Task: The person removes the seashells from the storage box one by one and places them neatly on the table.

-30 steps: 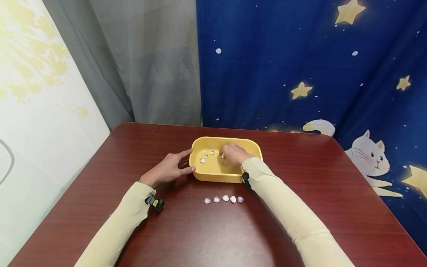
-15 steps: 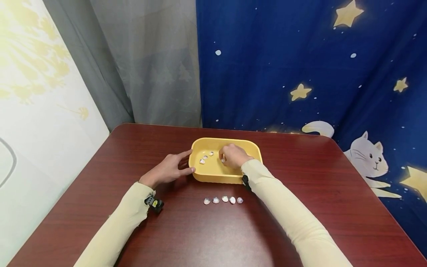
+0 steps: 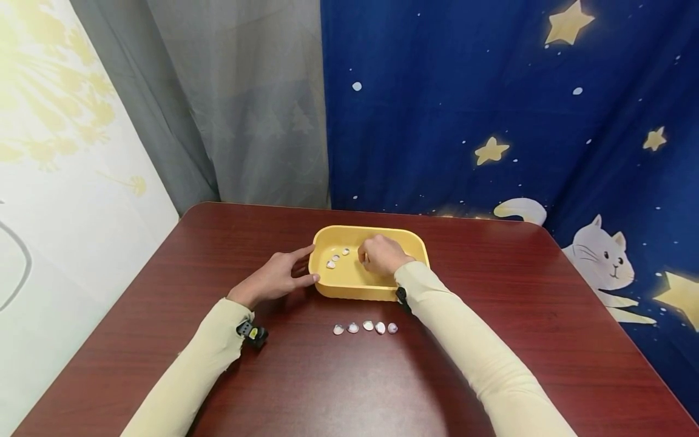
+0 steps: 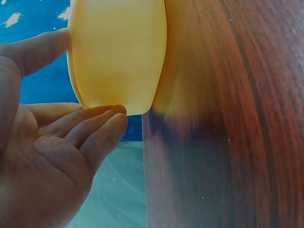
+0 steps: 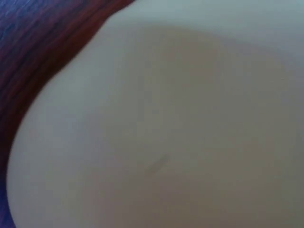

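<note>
In the head view a shallow yellow plastic bin (image 3: 355, 292) stands on the table. My left hand (image 3: 273, 279) rests against its left end, thumb and fingers spread and fairly straight. The left wrist view shows the fingertips (image 4: 118, 116) touching the bin's outer wall (image 4: 118, 52). My right hand (image 3: 382, 255) reaches down inside the bin with curled fingers, pinching a small seashell low over its floor; the fingers mostly hide the shell. Several pale seashells (image 3: 330, 264) lie left of that hand in the bin. A blurred pale surface (image 5: 156, 118) fills most of the right wrist view.
In front of the bin a row of several seashells (image 3: 368, 326) lies on the dark red wooden table (image 3: 306, 376). Behind the table hang a grey curtain (image 3: 262, 121) and a blue star-patterned curtain (image 3: 415, 121). A white patterned surface (image 3: 65, 182) stands on the left.
My right hand dips slightly in the bin, and the shell that showed at its fingertips is now mostly hidden. The left hand stays against the bin; the row of shells is unchanged.
</note>
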A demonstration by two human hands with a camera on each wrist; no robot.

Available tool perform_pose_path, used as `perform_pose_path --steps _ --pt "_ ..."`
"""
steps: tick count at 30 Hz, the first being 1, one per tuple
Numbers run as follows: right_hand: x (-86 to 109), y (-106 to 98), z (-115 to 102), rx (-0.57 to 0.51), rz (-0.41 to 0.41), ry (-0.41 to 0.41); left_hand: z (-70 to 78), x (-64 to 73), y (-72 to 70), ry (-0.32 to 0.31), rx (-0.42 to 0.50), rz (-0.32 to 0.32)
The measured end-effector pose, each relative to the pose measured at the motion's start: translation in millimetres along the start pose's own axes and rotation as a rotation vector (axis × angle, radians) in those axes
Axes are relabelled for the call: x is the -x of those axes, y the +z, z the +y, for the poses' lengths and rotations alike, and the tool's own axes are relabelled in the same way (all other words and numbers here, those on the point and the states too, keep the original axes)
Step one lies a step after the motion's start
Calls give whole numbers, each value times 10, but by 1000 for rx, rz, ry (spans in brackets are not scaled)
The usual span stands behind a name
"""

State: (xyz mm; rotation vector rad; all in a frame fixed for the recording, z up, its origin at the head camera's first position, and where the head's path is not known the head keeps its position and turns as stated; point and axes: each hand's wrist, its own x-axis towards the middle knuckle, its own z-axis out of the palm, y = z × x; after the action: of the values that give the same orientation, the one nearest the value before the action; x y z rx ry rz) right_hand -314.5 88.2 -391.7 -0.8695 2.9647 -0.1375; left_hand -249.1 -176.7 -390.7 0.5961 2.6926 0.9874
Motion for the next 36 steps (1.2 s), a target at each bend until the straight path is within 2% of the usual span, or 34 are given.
perform_pose_path --steps 7,14,22,36 --pt "-3 -19 -17 -7 7 21 -7 -6 0 2 -10 7" --pt "28 -131 -56 14 38 -19 5 -13 -3 -3 -19 6" --pt "103 -238 -62 -6 50 -37 3 -13 4 -11 -22 8" --pt "290 -373 -21 -46 78 -66 -12 -5 10 22 4 12"
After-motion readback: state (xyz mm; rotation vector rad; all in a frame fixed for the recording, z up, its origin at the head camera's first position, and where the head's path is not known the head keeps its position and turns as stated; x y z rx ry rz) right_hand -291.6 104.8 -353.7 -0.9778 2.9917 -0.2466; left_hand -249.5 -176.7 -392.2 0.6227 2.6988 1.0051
